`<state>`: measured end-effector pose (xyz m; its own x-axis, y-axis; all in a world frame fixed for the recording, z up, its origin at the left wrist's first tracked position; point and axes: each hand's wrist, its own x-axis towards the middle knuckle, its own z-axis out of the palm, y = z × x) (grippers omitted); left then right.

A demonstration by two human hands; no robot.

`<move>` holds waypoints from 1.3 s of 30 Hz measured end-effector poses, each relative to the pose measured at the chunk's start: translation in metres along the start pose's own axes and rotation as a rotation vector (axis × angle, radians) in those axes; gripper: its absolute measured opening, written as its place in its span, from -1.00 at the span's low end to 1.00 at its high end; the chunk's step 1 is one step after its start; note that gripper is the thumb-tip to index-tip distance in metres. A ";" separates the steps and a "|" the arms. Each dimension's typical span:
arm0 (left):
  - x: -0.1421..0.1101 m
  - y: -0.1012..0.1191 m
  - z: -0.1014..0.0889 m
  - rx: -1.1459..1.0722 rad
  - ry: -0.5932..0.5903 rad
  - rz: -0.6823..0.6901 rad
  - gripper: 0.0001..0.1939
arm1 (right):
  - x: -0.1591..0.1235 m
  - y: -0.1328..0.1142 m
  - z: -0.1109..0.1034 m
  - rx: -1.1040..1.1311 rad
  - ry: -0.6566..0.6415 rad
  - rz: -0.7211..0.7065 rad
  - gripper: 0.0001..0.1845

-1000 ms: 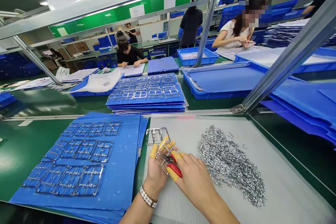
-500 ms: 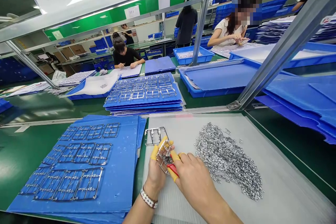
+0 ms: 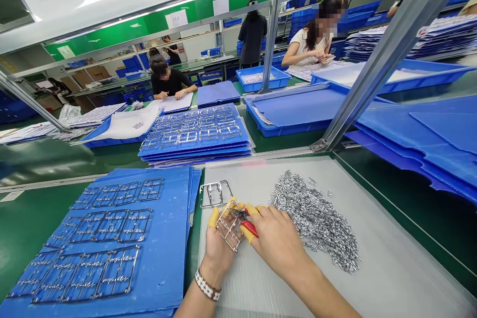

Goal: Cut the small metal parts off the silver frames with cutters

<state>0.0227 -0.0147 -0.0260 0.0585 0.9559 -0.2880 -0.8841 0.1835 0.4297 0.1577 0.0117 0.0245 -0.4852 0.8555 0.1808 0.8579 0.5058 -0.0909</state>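
My left hand [image 3: 217, 254], with yellow finger cots on its fingertips, is closed on a shiny metal sprue frame [image 3: 234, 247] that has thin crossbars and small parts in it. In my right hand [image 3: 278, 239] is a pair of red-handled nippers [image 3: 250, 229], the yellow-capped fingers wrapped round the grips. The nippers' jaws are at the frame's upper right side, but their exact contact cannot be made out. Just beyond my left fingers, a second sprue frame [image 3: 215, 194] lies on the pale mat [image 3: 253, 278]. A heap of small silvery pieces [image 3: 316, 221] lies right of my right hand.
On the left, a blue sheet stack [image 3: 164, 268] bears rows of metal frames [image 3: 119, 271]. Behind stands another stack with frames [image 3: 194, 124]. Blue trays [image 3: 283, 129], a slanting metal post [image 3: 380, 59] and blue sheets [image 3: 421, 124] stand further right. Several co-workers are beyond.
The nippers have shifted from the frame's middle to its upper right side, and the frame has tilted slightly in my left hand. The whole scene has slid left as my head turned.
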 end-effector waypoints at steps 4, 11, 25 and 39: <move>0.001 0.000 -0.001 0.040 0.008 0.018 -0.50 | 0.001 -0.001 -0.002 -0.007 -0.021 0.000 -0.72; 0.001 -0.002 -0.001 0.099 0.031 0.071 -0.52 | 0.003 -0.004 -0.004 -0.032 -0.029 -0.010 -0.71; -0.001 0.007 0.003 -0.013 0.065 -0.025 -0.50 | -0.020 0.014 0.004 -0.015 -0.048 0.053 -0.78; -0.003 0.003 0.005 0.044 0.116 0.058 -0.52 | -0.009 0.002 0.006 -0.051 -0.139 0.039 -0.86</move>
<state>0.0218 -0.0159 -0.0193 -0.0480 0.9328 -0.3573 -0.8632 0.1413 0.4848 0.1624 0.0054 0.0166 -0.4672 0.8833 0.0402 0.8822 0.4687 -0.0451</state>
